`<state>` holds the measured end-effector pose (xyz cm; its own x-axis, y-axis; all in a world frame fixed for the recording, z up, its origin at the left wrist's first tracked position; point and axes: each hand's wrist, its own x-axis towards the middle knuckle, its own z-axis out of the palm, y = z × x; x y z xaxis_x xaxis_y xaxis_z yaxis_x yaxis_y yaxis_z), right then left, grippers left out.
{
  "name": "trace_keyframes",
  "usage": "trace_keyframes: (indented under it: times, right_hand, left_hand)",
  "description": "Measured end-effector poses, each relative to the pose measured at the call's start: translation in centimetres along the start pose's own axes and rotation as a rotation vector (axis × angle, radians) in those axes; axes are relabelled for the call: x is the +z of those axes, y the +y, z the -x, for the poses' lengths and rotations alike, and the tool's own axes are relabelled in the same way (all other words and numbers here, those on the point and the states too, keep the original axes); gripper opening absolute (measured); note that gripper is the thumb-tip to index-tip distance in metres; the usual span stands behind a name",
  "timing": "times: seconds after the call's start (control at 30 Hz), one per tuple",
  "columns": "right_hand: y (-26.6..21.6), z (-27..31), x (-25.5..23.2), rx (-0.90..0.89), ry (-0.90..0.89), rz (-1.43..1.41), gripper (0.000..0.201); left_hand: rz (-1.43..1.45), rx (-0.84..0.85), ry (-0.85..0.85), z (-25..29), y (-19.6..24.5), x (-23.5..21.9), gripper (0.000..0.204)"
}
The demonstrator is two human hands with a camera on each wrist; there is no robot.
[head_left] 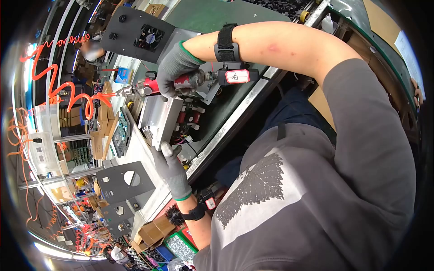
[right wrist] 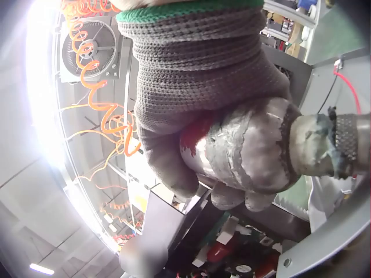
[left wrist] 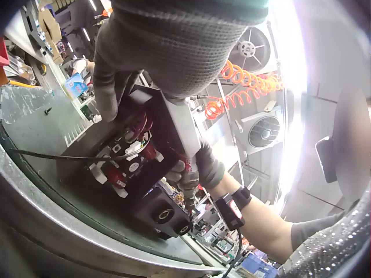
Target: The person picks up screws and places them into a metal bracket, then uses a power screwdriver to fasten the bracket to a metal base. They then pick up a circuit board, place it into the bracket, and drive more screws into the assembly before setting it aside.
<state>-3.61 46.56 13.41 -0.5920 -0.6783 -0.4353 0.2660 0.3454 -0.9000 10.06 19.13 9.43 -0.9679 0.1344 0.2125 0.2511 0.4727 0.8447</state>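
Note:
My gloved right hand (head_left: 178,67) grips a red-and-silver air screwdriver (head_left: 151,86), its fingers wrapped round the worn body (right wrist: 243,145). An orange coiled hose (head_left: 86,101) joins the driver's far end. Below the driver stands a metal housing (head_left: 167,119), with red components (left wrist: 119,174) and wires inside. At the housing's near corner, my gloved left hand (head_left: 172,169) holds the edge. The left wrist view shows its fingers (left wrist: 106,98) bent over that corner. A thin black cable (left wrist: 64,155) crosses the housing opening.
A dark panel with a fan (head_left: 147,38) stands behind the housing. Dark panels with cutouts (head_left: 126,180) lie on the left hand's side. A metal rail (head_left: 239,115) edges the green bench top (head_left: 221,16). Cardboard boxes (head_left: 153,232) and a parts tray (head_left: 181,246) stand lower down.

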Motion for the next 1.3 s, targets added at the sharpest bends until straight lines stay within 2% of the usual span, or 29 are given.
trace_keyframes:
  times: [0.03,0.07,0.37,0.43,0.5,0.67,0.8,0.9,0.97,1.0,1.03,1.07,1.17,1.23,1.3]
  right_hand:
    - [-0.1,0.2,0.1,0.022,-0.001,0.023,0.021]
    - [0.5,-0.3,0.4,-0.074,0.077,0.061,0.016]
    - [0.5,1.7,1.2,-0.091,0.122,-0.026,0.025]
    - [0.3,1.8,1.1,-0.073,0.136,-0.024,0.03]
    - [0.8,1.5,1.0,-0.16,0.153,-0.019,0.034]
    - [1.2,1.5,1.3,-0.168,0.173,-0.121,0.032]
    - [1.4,0.3,0.9,-0.241,0.151,-0.221,0.03]
    - [0.3,1.2,0.7,-0.162,0.196,-0.203,0.029]
    - [0.3,1.6,-0.8,-0.134,0.191,-0.244,0.022]
    - [0.3,2.1,-1.1,-0.132,0.222,-0.261,0.02]
    - [0.1,3.1,-1.2,-0.128,0.252,-0.278,0.019]
    - [0.0,4.3,-0.9,-0.116,0.329,-0.261,0.019]
    - [0.2,6.8,-0.6,-0.087,0.456,-0.268,0.024]
    - [1.0,7.7,-1.1,-0.097,0.431,-0.331,0.024]
    - [1.6,8.3,-0.6,-0.073,0.495,-0.383,0.027]
  left_hand:
    - [-0.037,-0.013,0.019,0.0,0.1,0.0,0.054]
    - [-0.039,-0.005,0.015,0.2,0.1,0.0,0.054]
    - [0.052,0.014,0.194,0.3,-0.3,2.0,0.053]
    - [0.048,0.019,0.188,0.1,-1.1,1.6,0.053]
    - [0.05,0.02,0.178,-0.4,-1.2,1.6,0.052]
    - [0.193,-0.075,0.128,-0.9,-0.9,1.2,0.053]
    - [0.289,-0.057,0.18,-2.5,-0.8,1.6,0.058]
    - [0.335,-0.155,0.123,-4.4,-2.7,0.2,0.062]
    - [0.343,-0.178,0.1,-6.8,-3.7,-0.5,0.061]
    - [0.242,-0.18,0.085,-7.8,-5.1,-1.0,0.06]
    - [0.141,-0.184,0.07,-8.4,-4.5,-0.8,0.058]
    - [0.501,-0.208,0.103,-8.8,-3.8,-0.3,0.054]
    - [0.587,-0.21,0.088,-11.8,-6.5,-0.6,0.051]
    - [0.577,-0.169,0.094,-12.7,-6.0,0.0,0.051]
    - [0.618,-0.103,0.113,-13.6,-6.3,0.5,0.05]
